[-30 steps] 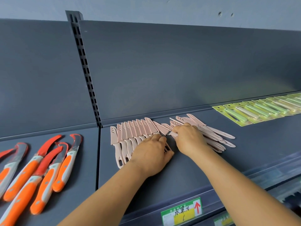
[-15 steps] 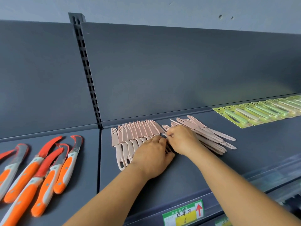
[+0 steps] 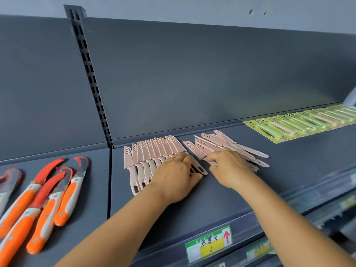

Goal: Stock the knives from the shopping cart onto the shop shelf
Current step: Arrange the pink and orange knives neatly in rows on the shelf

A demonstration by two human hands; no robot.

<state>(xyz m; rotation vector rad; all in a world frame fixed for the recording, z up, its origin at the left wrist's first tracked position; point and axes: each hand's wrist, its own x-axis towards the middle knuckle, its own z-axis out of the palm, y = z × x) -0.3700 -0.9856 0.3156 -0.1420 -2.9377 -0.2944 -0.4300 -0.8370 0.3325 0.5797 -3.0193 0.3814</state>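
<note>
Fanning pink knives along the shelf (image 3: 289, 170)

Left hand (image 3: 174, 178) lies flat, steadying the neat row (image 3: 152, 153); right hand (image 3: 229, 166) pinches one knife (image 3: 194, 150) off the loose pile (image 3: 231, 145) to extend it.

At the lower middle of the frame, a green price label (image 3: 209, 243) sits in the front rail of the shelf (image 3: 240, 189). Its yellow and white field carries handwritten Chinese characters, 水果刀, with a handwritten 6 below. At its right end a red arrow points up. The small print along its top edge is too blurred to read.
</note>
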